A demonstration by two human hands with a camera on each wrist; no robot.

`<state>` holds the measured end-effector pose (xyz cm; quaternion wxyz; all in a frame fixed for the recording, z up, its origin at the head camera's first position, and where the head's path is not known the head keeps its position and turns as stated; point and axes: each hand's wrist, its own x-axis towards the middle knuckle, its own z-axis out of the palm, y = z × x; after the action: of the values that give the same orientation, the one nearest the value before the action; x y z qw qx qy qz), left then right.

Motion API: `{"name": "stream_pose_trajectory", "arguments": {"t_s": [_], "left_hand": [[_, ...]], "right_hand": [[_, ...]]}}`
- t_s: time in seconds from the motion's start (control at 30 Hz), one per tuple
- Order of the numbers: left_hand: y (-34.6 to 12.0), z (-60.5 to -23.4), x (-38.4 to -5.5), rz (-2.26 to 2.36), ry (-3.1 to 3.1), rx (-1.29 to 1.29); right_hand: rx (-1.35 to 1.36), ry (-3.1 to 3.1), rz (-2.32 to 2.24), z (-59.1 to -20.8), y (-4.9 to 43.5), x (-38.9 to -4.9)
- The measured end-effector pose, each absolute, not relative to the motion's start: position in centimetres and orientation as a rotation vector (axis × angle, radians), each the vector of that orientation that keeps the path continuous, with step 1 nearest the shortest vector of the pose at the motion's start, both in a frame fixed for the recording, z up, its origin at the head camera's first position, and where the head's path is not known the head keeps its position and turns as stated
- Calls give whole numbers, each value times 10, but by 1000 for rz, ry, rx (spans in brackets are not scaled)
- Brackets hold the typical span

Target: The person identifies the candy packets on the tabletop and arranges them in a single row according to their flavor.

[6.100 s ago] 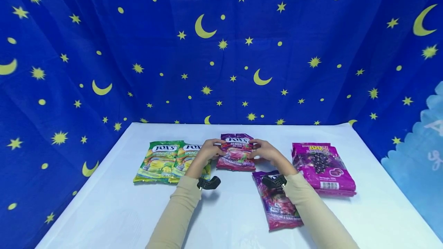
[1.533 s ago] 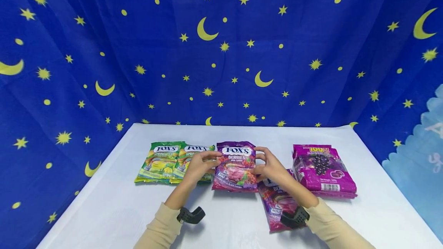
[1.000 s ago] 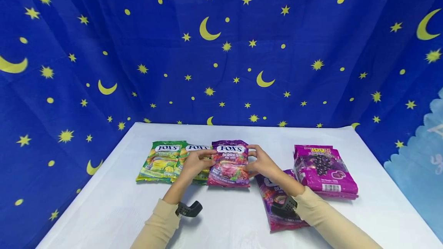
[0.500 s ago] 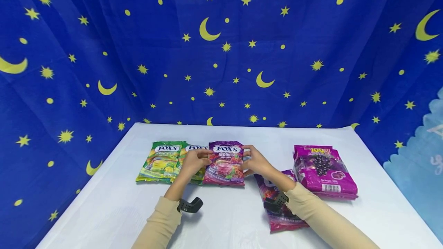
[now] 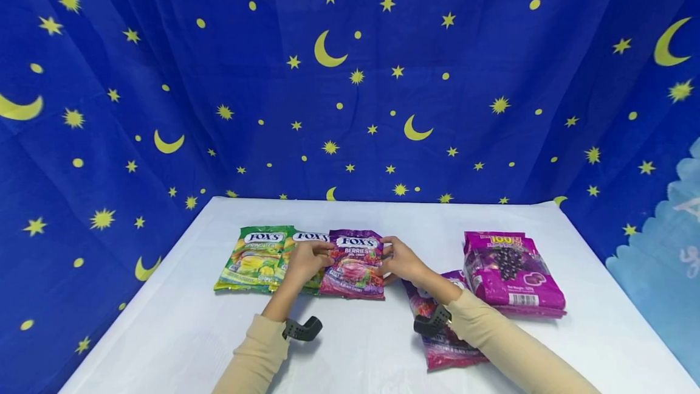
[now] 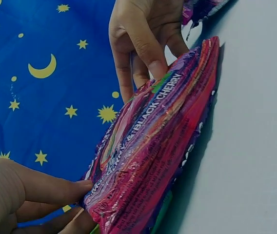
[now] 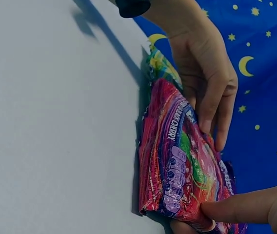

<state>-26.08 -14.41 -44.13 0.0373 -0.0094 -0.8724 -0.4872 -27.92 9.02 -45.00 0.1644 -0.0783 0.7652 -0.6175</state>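
A purple and red bag of Fox's Berries candy lies at the middle of the table, its left side overlapping the right one of two green Fox's Spring Tea candy bags. My left hand pinches its left edge. At the opposite edge my right hand pinches it, the thumb on the printed front and a finger under the edge. The left wrist view shows the bag's lower end side-on, close over the white table.
The two green candy bags lie side by side at the left. Under my right forearm is a second berries bag. A magenta candy bag sits at the right. Behind the white table hangs a blue star-patterned curtain.
The berries bag, further back at first, has come towards me and then shifted left against the green bags. Both hands have moved with it; over the last half second they barely move.
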Motion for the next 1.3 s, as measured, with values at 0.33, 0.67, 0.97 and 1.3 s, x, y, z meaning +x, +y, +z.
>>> {"name": "stream_pose_trajectory", "arguments": {"t_s": [0.33,0.67,0.97,1.3], "left_hand": [[-145,-445,-263,-1426,-2717,-55],[-141,-442,-263,-1384,-2766,-26],[-140,-443,-263,-1350,-2762,-12],[-139,-439,-262,-1326,-2770,-2]], "right_hand": [[-209,2230,-1692,-447,88,-282],[-182,2301,-1559,-443,83,-285],[-166,2336,-1465,-438,82,-284],[-173,2246,-1601,-444,89,-288]]}}
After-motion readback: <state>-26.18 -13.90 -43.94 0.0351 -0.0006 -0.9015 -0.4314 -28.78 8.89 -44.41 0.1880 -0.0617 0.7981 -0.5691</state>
